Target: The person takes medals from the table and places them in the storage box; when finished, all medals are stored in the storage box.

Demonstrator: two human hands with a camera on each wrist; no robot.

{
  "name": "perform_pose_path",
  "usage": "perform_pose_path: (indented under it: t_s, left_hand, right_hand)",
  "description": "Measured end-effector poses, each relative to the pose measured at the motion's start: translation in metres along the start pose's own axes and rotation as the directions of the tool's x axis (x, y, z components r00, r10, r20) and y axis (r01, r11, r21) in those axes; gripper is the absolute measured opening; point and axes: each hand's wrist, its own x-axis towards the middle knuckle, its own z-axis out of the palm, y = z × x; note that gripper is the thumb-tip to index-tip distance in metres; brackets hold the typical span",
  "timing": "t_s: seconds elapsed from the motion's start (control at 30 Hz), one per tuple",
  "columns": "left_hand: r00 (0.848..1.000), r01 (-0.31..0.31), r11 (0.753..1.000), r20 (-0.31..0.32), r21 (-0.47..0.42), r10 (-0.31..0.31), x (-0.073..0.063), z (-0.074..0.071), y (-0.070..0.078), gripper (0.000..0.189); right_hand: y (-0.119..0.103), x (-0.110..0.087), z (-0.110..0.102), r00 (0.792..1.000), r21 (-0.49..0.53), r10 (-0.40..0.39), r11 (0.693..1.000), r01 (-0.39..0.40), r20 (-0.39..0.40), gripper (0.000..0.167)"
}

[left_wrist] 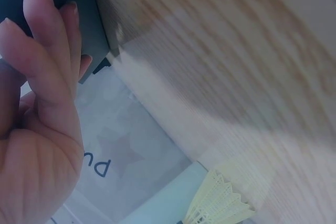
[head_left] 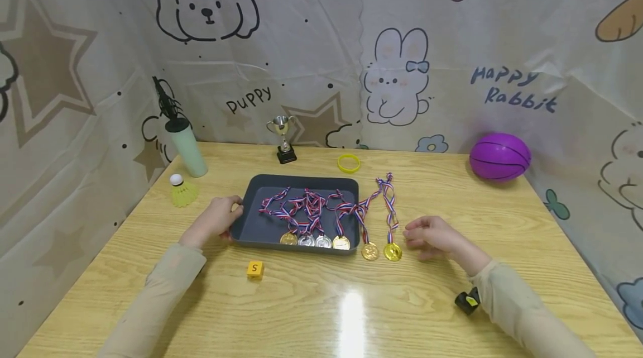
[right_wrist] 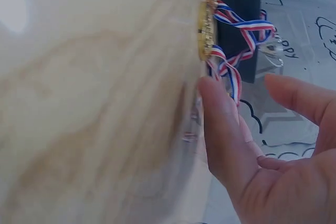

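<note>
A dark grey rectangular tray [head_left: 301, 181] holds several gold and silver medals with red, white and blue ribbons; a silver medal [head_left: 323, 242] lies near its front wall. My left hand [head_left: 217, 217] is at the tray's left side, its loosely extended fingers [left_wrist: 44, 19] against the outer wall. Beside the tray's right wall lie a bronze-gold medal [head_left: 370, 251] and a brighter gold medal [head_left: 393, 251], ribbons stretching back. Some ribbon overlaps the right rim. Just right of the brighter medal, my right hand [head_left: 433, 238] holds nothing, thumb and fingers apart.
Behind the tray stand a small trophy cup [head_left: 282, 139] and a yellow ring [head_left: 349, 163]. A green bottle [head_left: 187, 148] and yellow shuttlecock [head_left: 183, 192] are at left, a purple ball [head_left: 500, 157] at back right. In front: an orange S cube [head_left: 255, 270]; a black object [head_left: 467, 302] by the right sleeve.
</note>
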Motion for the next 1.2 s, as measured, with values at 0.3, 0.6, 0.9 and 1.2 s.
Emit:
perform_pose_path:
  t_s: [0.3,0.6,0.9,1.2]
  left_hand:
    - [1.0,-0.008,0.999,-0.004,-0.031,0.008,0.0,0.002,0.001,0.036]
    - [1.0,0.015,0.999,0.009,-0.028,-0.015,0.001,0.001,-0.001,0.038]
    - [1.0,0.026,0.999,0.007,-0.023,-0.026,0.001,0.001,0.0,0.038]
    - [1.0,0.017,1.0,0.008,-0.023,-0.017,0.001,0.001,-0.001,0.037]
  right_hand:
    - [0.002,0.003,0.009,1.0,-0.021,0.01,1.0,-0.01,0.004,0.047]
    - [0.001,0.012,0.022,0.996,-0.119,0.024,0.992,-0.034,-0.089,0.044]
    - [-0.004,0.018,0.03,0.99,-0.194,0.028,0.98,-0.055,-0.139,0.032]
    - [-0.006,0.02,0.033,0.983,-0.241,0.027,0.968,-0.072,-0.183,0.023]
